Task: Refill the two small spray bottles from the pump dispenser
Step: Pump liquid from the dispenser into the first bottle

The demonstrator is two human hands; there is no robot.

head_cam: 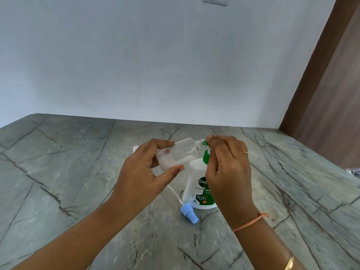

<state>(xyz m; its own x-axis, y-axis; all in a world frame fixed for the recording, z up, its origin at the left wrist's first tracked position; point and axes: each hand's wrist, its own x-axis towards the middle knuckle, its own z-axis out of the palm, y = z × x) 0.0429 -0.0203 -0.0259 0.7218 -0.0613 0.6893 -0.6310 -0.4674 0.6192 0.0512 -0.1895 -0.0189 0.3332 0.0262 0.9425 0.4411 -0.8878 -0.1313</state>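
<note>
My left hand point(144, 172) grips a small clear spray bottle point(181, 152), tilted on its side with its open neck pointing right. A little white liquid lies in its lower part. The bottle's neck meets the green pump head point(206, 152) of a white pump dispenser point(196, 184) that stands on the counter. My right hand point(228, 166) rests over the pump head, fingers closed on it. A blue spray cap point(189, 213) with a white dip tube lies on the counter just in front of the dispenser. A small white object point(135, 148) shows behind my left hand, mostly hidden.
The grey veined stone counter point(78, 172) runs to a pale wall at the back. A brown wooden panel point(329, 94) rises at the right. A patterned cloth edge point(353, 171) shows at the far right.
</note>
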